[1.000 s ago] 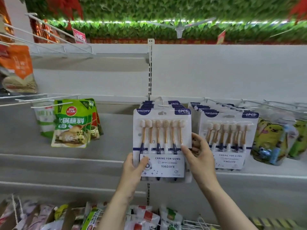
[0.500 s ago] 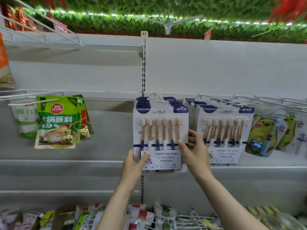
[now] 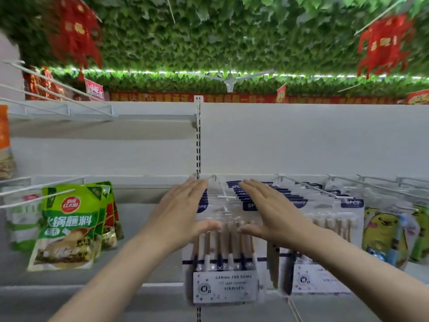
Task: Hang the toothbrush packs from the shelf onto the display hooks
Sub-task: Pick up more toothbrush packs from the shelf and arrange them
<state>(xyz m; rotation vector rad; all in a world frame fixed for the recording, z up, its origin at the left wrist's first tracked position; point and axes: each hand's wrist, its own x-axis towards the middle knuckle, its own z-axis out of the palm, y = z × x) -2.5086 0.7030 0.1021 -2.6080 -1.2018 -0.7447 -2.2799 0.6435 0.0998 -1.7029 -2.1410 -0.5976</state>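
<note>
Closest up, two bare forearms come in from the bottom edge, both reaching up to the same stack of toothbrush packs (image 3: 224, 256). The left hand (image 3: 183, 212) lies flat on the upper left of the front pack, fingers straight and pointing up and away, thumb stretched toward the middle. The right hand (image 3: 267, 212) mirrors it on the upper right, fingers straight too, thumb nearly meeting the other one over the brush heads. So neither grip is closed around anything; both are flat, open palms against the pack front.

The front pack hangs upright on a white display hook (image 3: 226, 197), long axis vertical. The brushes inside stand on end, heads up under the thumbs, handles pointing down to the white label card at the bottom. More packs sit behind it on the same hook, only their dark blue top corners showing between the hands.

Just to the right, a second row of toothbrush packs (image 3: 325, 247) hangs the same way on its own hook, touching or nearly touching the first stack. Further right are yellow and green cartoon pouches (image 3: 385, 235). Off to the left, well apart, green sauce packets (image 3: 67, 226) hang from wire hooks.

Behind all that is the grey shelf back panel (image 3: 301, 140) with a slotted upright (image 3: 198, 140). Up top there's a leafy green ceiling (image 3: 220, 33) with red decorations (image 3: 385, 43) and a white ceiling fan (image 3: 229, 81).
</note>
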